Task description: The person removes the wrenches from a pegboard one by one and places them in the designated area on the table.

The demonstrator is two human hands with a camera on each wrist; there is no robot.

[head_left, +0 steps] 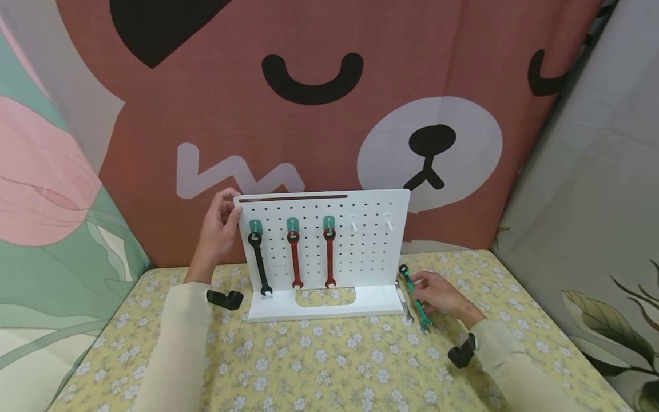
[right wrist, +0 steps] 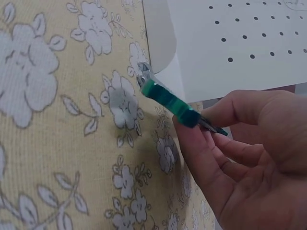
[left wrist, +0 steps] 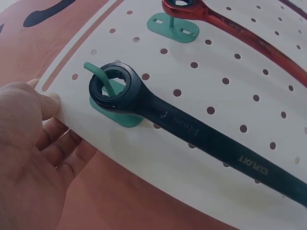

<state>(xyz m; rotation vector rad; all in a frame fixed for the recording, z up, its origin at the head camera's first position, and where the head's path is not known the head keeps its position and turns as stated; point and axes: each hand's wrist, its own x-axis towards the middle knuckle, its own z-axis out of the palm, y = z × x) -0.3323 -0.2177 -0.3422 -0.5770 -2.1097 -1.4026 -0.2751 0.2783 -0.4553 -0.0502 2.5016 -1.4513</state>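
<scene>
A white pegboard (head_left: 360, 200) stands upright on its base. At its upper left corner my left hand (head_left: 217, 232) pinches the edge between thumb and fingers. Beyond the board's right side, my right hand (head_left: 440, 294) grips a green combination wrench (head_left: 421, 313) by the middle of its handle; the right wrist view shows the wrench end-on, close over the cloth. A silver wrench (head_left: 404, 300) lies beside the board's base, partly behind the green one in the right wrist view. From teal hooks (left wrist: 115, 115) hang a black wrench (left wrist: 192, 134) and two red wrenches (head_left: 296, 260), ring ends up.
Two clear hooks (head_left: 354, 223) with nothing on them are on the board's right half. A yellow flowered cloth (head_left: 329, 360) covers the table. Behind stands a curtain (head_left: 309, 143) with a bear print, and a grey leaf-patterned one (head_left: 576, 171) hangs at the right.
</scene>
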